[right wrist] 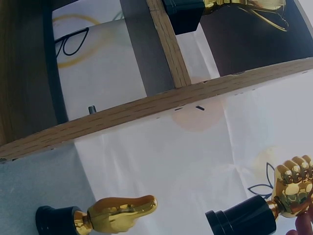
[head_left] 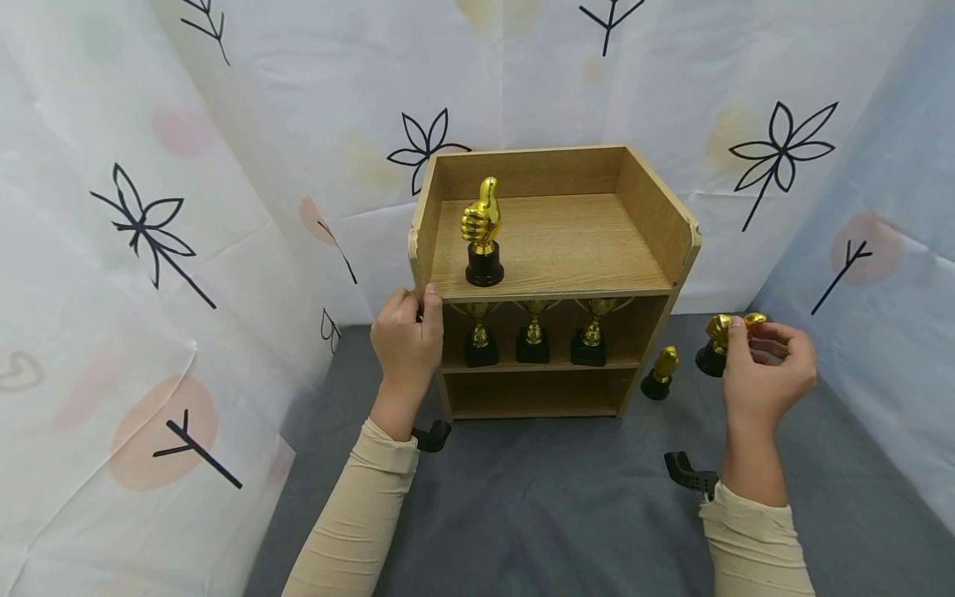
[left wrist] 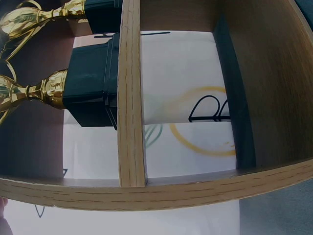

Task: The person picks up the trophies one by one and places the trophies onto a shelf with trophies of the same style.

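Note:
My left hand (head_left: pixel 409 336) grips the front left edge of a small wooden shelf unit (head_left: pixel 567 240). To the right of the shelf, my right hand (head_left: pixel 772 365) pinches a gold thumbs-up trophy (head_left: pixel 714 347) by its gold part. Its black base (right wrist: pixel 247 218) hangs tilted in the right wrist view. A second thumbs-up trophy (head_left: pixel 660 375) stands on the grey cloth, between the shelf and my right hand. On the top tier, at the left, another thumbs-up trophy (head_left: pixel 484 236) stands upright.
Three gold cup trophies with black bases, such as the left one (head_left: pixel 482 350), line the middle tier, their tops hidden by the board above. Below is a bottom tier (head_left: pixel 533 398). Patterned white fabric walls (head_left: pixel 313 166) enclose the grey cloth surface (head_left: pixel 537 497).

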### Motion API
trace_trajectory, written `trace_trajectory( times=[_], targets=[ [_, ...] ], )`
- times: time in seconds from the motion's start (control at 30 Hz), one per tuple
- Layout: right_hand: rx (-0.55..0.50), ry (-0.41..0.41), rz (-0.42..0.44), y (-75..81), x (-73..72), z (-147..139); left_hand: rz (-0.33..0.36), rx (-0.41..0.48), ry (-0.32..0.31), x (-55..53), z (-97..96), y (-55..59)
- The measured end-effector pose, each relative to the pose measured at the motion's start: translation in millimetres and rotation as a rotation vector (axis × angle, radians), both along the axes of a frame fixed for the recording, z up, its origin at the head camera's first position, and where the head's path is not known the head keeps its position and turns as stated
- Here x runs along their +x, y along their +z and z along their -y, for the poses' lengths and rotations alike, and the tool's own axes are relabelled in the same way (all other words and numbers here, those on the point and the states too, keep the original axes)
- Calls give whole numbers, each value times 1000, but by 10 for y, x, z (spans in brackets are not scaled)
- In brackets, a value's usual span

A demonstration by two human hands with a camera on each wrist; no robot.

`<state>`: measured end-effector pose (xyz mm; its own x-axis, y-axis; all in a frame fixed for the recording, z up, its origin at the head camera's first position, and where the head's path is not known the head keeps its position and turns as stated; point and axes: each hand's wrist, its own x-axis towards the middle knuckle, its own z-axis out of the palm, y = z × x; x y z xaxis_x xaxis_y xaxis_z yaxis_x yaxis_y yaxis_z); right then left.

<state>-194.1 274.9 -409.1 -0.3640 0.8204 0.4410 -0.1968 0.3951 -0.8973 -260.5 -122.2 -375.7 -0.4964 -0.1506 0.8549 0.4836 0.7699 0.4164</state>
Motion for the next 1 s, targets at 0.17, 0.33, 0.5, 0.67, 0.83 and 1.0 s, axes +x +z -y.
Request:
trace_trajectory(
  times=[0.17,0.33,0.5,0.67,0.83,1.0],
  targets=[
    [-3,7,3,3,9,26,-5,3,-1,5,-3,9],
    [6,12,-10,55,46,97,-7,8,-2,2,-3,2],
    [-1,18,-26,158,109,194,-2,2,-4,-9,5,-10],
    [7,20,-39,185,142,222,0,-5,-22,-6,11,6],
    [29,17,-52,129,116,166,29,2,-31,5,10,42],
    [43,21,-53,105,113,129,76,27,-32,9,9,70]
  ],
)
